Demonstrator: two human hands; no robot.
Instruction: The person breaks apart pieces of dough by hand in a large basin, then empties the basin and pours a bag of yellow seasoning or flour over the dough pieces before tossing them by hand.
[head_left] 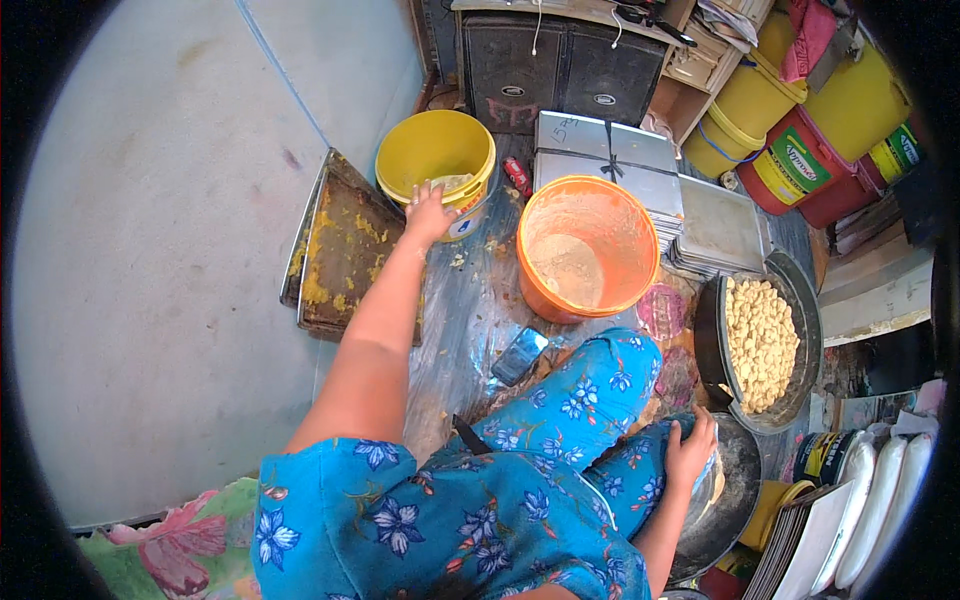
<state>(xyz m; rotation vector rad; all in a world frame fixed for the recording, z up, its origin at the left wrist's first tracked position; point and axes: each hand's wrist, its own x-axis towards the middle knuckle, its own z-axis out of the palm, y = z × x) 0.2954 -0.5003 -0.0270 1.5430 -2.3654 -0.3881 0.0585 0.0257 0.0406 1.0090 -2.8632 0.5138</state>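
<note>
My left hand [428, 212] reaches out to the yellow bucket [418, 140], its fingers hooked over the near rim. Some pale stuff [455, 183] shows inside that bucket below the rim. Close to my bent right knee, my right hand [690, 452] is raised with thumb and fingers apart, at the edge of a dark round basin [738, 465]. Part of a pale mass [712, 490] shows in the basin beside this hand. In front of me stands an orange bucket [588, 250], its inner wall smeared with pale residue and a light layer at its bottom.
A black round pan [713, 335] of small dough pieces [762, 345] sits at right. Stained trays [345, 245] lean by the left wall. A phone [520, 356] and a red can [517, 175] are on the floor. Tied metal sheets [605, 150] and stacked buckets [800, 160] stand behind.
</note>
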